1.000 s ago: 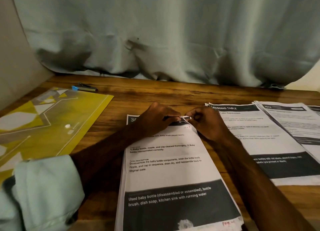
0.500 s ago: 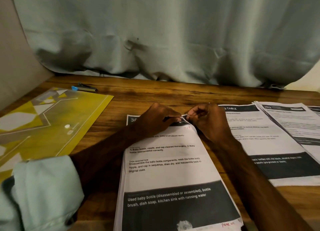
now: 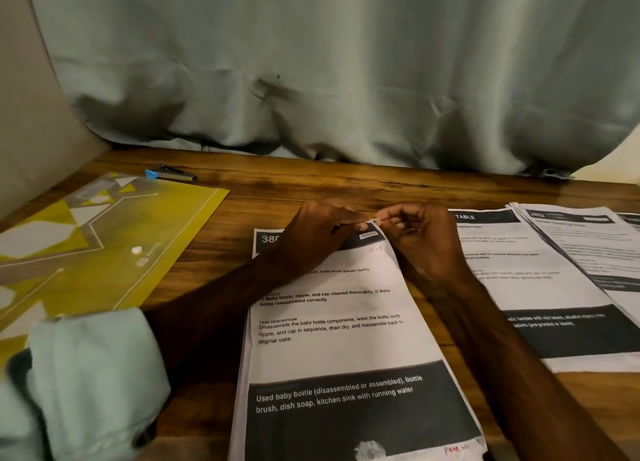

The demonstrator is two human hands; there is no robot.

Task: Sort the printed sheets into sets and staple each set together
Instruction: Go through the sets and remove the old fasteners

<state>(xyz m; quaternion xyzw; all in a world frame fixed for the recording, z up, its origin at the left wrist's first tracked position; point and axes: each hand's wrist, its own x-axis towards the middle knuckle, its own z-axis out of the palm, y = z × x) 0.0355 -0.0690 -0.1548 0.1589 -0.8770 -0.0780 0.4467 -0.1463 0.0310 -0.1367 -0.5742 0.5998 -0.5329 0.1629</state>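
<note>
A set of printed sheets about a baby bottle lies in front of me on the wooden table. My left hand and my right hand meet at its top right corner, and both pinch that corner, lifted slightly off the table. A small stapler with a blue end lies far left at the back of the table, apart from both hands. Whether the set is stapled is hidden by my fingers.
Two more stacks of printed sheets lie to the right, one beside my right arm, another overlapping it. A yellow patterned folder covers the left side. A grey curtain hangs behind the table.
My right hand has shifted slightly right and up while pinching the corner, which now stands a little higher. The left hand has hardly moved.
</note>
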